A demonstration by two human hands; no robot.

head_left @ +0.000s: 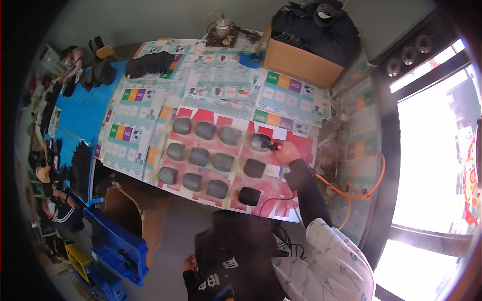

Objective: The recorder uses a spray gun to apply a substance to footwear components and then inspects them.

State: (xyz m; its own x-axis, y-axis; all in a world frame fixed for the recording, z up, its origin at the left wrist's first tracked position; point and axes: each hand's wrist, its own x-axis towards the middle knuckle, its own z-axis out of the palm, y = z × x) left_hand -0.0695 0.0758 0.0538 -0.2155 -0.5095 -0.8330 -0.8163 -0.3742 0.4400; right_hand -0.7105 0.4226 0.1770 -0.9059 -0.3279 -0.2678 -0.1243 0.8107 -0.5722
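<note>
My right hand [287, 152] reaches over the table, fingers closed around a small black spray gun [272, 145] with red ends. The gun sits over a dark grey curved piece [258, 141] at the far right of a set laid in rows, partly covering it. Nearer me in that column lie two darker pieces, one [254, 168] behind the other [249, 196]. Several greyer ones, such as a middle piece [222, 162], fill the columns to the left. Low beside my body hangs my left hand [190, 263], away from the table; its fingers are too small to make out.
The pieces rest on red and white printed sheets [273, 200]. An orange hose [369, 193] loops at the right. A cardboard box [301, 61] of black parts stands at the back, near a blue round-based object [250, 60]. Blue crates [115, 246] are lower left; people work at far left.
</note>
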